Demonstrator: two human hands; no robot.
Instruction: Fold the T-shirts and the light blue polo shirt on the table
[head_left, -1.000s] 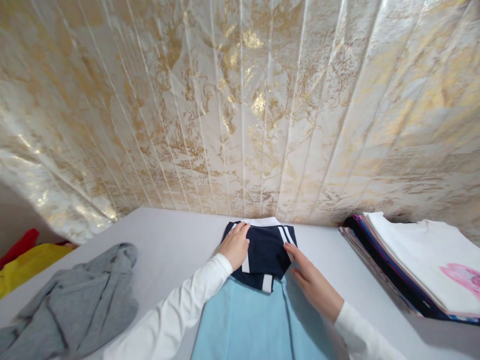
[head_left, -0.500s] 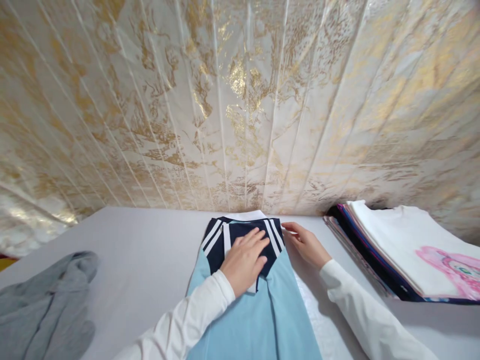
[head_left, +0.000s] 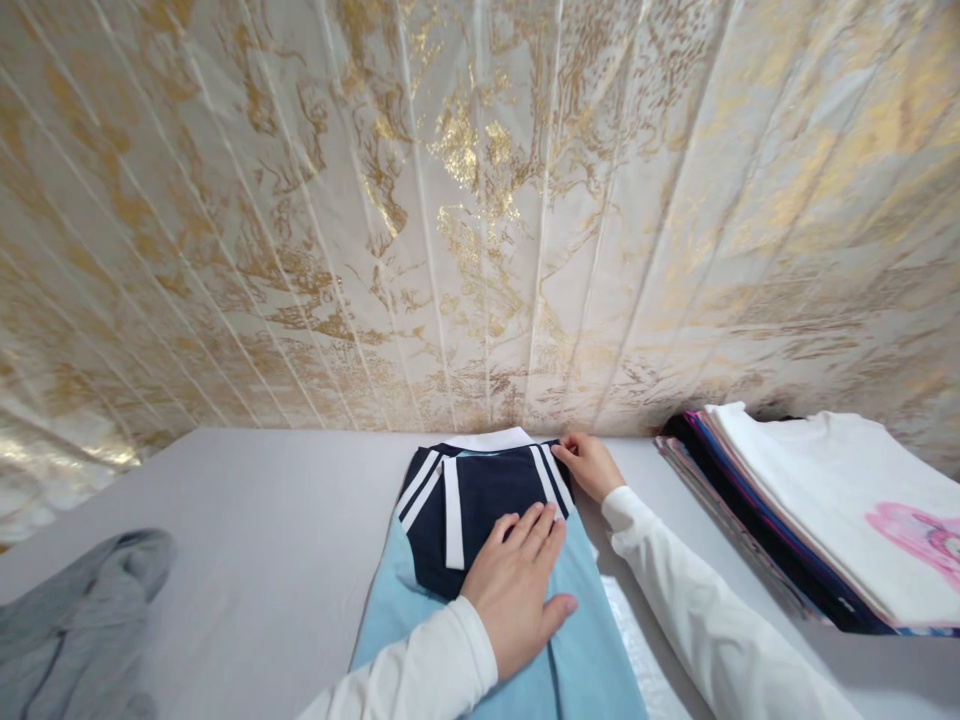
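A light blue shirt (head_left: 405,640) with a navy yoke, white stripes and a white collar lies on the pale table, its sides folded inward. A navy sleeve end with a white band rests across the yoke. My left hand (head_left: 517,585) presses flat on the shirt just below the yoke, fingers stretched out. At the upper right corner of the yoke, my right hand (head_left: 589,465) pinches the navy shoulder edge between thumb and fingers.
On the right stands a stack of folded clothes (head_left: 757,510), a white T-shirt with a pink print (head_left: 840,490) on top. A grey garment (head_left: 90,620) lies at the left. Behind the table (head_left: 277,520) hangs a gold-patterned curtain (head_left: 480,250).
My left hand has slid down and to the right off the navy sleeve end. My right hand has moved left onto the shoulder corner and closed on it. The view has shifted slightly.
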